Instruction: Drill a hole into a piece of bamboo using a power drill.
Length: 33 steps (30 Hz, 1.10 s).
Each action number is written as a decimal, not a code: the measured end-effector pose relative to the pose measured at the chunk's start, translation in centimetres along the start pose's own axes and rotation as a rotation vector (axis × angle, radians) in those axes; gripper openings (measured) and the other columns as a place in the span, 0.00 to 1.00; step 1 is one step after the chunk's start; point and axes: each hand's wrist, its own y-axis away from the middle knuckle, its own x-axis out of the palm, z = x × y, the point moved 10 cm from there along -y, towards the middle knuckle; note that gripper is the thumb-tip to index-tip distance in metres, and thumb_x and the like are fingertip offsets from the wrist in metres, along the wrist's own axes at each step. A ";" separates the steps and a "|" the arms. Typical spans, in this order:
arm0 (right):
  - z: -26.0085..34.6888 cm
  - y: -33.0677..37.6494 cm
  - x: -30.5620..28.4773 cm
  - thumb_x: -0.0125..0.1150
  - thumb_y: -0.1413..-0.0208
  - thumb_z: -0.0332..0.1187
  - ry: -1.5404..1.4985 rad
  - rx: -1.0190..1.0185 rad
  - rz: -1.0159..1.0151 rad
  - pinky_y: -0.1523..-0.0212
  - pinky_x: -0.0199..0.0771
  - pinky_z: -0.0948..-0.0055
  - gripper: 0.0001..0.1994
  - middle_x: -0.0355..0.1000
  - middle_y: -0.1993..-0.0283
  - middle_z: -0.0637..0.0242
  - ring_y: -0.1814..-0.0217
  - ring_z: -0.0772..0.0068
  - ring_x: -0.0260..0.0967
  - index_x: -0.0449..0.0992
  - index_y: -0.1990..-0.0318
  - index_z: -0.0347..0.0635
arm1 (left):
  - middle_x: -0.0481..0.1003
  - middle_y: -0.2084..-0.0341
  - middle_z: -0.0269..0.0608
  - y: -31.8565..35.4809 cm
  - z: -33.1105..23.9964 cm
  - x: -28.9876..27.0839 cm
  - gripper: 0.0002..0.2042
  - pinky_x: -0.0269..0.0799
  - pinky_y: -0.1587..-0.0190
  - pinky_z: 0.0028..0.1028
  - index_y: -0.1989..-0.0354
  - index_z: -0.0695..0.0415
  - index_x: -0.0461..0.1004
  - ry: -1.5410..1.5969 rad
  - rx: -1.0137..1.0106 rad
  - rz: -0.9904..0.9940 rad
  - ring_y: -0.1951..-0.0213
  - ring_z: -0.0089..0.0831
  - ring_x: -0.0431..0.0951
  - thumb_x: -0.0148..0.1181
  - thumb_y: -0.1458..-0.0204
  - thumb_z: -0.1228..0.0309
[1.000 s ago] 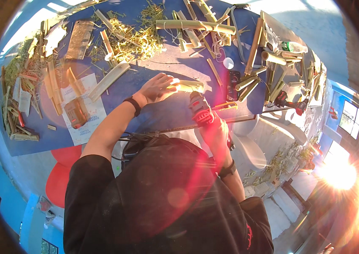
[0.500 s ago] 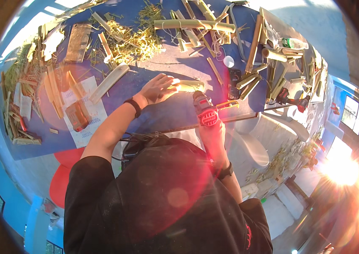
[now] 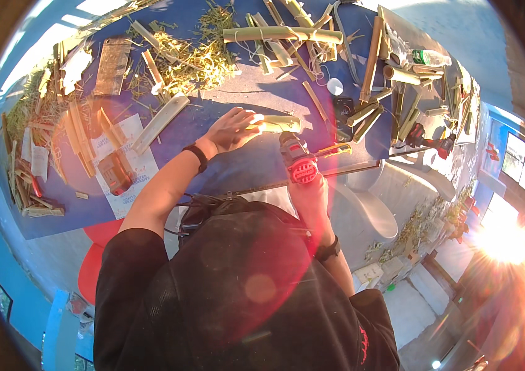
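Note:
My left hand [image 3: 233, 128] lies flat on a short split bamboo piece [image 3: 280, 123], pressing it onto the blue table [image 3: 256, 162]. A red and black power drill [image 3: 298, 158] is gripped in my right hand [image 3: 309, 193], its nose pointing at the bamboo piece right beside my left fingers. A black band sits on my left wrist and a watch on the right.
Bamboo poles [image 3: 282, 34], split strips [image 3: 160, 122] and shavings [image 3: 191, 59] cover the far and left table. A second red drill [image 3: 429, 141] lies at the right end, a plastic bottle [image 3: 428, 57] beyond it. A paper sheet [image 3: 128, 162] lies left, a red stool [image 3: 97, 255] below.
The drill in my right hand has shifted slightly right and closer to the bamboo piece. My left hand has stayed on the bamboo.

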 end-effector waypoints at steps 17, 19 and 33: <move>1.3 0.2 -0.7 0.65 0.43 0.35 -0.077 -0.035 -0.020 0.55 0.80 0.52 0.10 0.83 0.63 0.51 0.57 0.40 0.81 0.87 0.55 0.50 | 0.71 0.36 0.37 -0.1 0.1 0.3 0.22 0.68 0.35 0.41 0.46 0.49 0.77 0.009 -0.036 -0.012 0.38 0.38 0.73 0.68 0.53 0.70; 1.3 -0.1 -0.6 0.65 0.43 0.35 -0.087 -0.046 -0.027 0.55 0.80 0.51 0.10 0.83 0.63 0.49 0.57 0.39 0.81 0.86 0.55 0.49 | 0.71 0.36 0.37 0.0 0.5 0.4 0.23 0.67 0.34 0.41 0.46 0.49 0.76 0.014 -0.039 -0.030 0.38 0.38 0.73 0.69 0.54 0.70; 1.0 -0.2 -0.8 0.65 0.47 0.34 -0.089 -0.019 -0.059 0.58 0.79 0.48 0.10 0.79 0.67 0.40 0.58 0.32 0.78 0.82 0.61 0.36 | 0.76 0.41 0.39 0.0 -0.3 -1.6 0.15 0.71 0.39 0.39 0.50 0.52 0.82 -0.006 0.004 -0.105 0.44 0.39 0.75 0.64 0.46 0.71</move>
